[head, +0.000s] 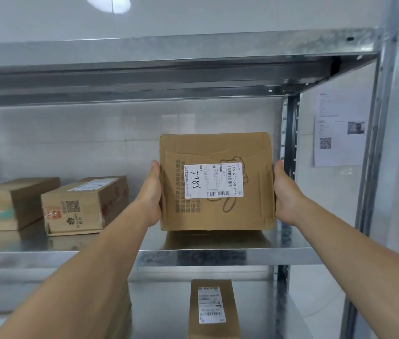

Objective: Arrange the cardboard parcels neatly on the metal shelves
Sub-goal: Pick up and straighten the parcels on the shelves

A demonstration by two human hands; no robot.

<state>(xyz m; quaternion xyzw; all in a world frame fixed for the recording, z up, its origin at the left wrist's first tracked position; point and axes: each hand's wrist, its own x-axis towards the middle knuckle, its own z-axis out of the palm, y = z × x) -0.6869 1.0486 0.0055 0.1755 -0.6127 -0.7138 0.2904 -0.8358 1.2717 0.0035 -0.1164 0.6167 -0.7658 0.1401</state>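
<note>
I see the cardboard parcel (254,211) right of centre in the frame, held upright between both hands, its broad face turned toward the camera. The left grip (153,192) holds the parcel's left edge and the right grip (287,192) holds its right edge. Each thumb lies up along the front corner, and the fingers are hidden behind the box. A white shipping label (214,180) sits on that face, turned sideways, with "7786" handwritten on it and barcodes beside it. The parcel's bottom edge is right at the surface of the middle metal shelf (218,256), near the right upright post (290,133). From here I cannot tell whether it rests on the metal or hangs just above it, though its reflection shows directly beneath. In the left half of the frame, on the same shelf, a brown parcel with a QR code (83,206) lies flat, well apart from the held one. Just beside it, at the left edge, is a wider flat parcel (9,204). The upper shelf (169,52) runs across the top of the frame. Below, at lower centre, a narrow labelled parcel (211,309) stands on the lower shelf. A printed sheet (340,128) with a QR code hangs on the wall at the right.
</note>
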